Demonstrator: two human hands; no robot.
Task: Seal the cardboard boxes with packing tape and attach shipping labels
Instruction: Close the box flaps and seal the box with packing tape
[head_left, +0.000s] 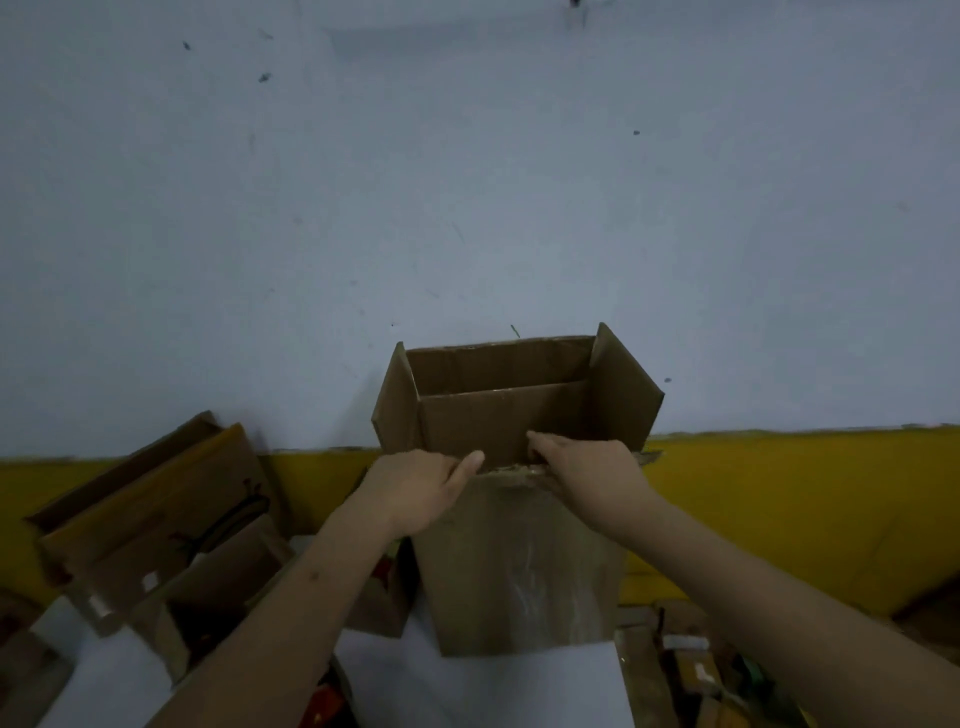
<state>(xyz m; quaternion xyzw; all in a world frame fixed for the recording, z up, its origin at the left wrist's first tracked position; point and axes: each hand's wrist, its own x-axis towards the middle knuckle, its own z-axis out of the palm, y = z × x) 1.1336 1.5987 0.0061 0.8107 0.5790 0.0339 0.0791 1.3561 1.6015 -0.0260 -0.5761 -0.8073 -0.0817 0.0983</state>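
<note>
An open brown cardboard box stands upright in the middle, its far and side flaps raised against the wall. My left hand grips the near top edge of the box at its left, fingers curled over the rim and thumb stretched along it. My right hand holds the same near edge further right, with its fingers hooked inside the opening. The box's inside bottom is hidden. No tape roll or label is plainly visible.
Several other brown cardboard boxes lie tilted and piled at the left. A white sheet lies under the box. Cluttered small items sit at the lower right. A pale blue wall with a yellow lower band stands close behind.
</note>
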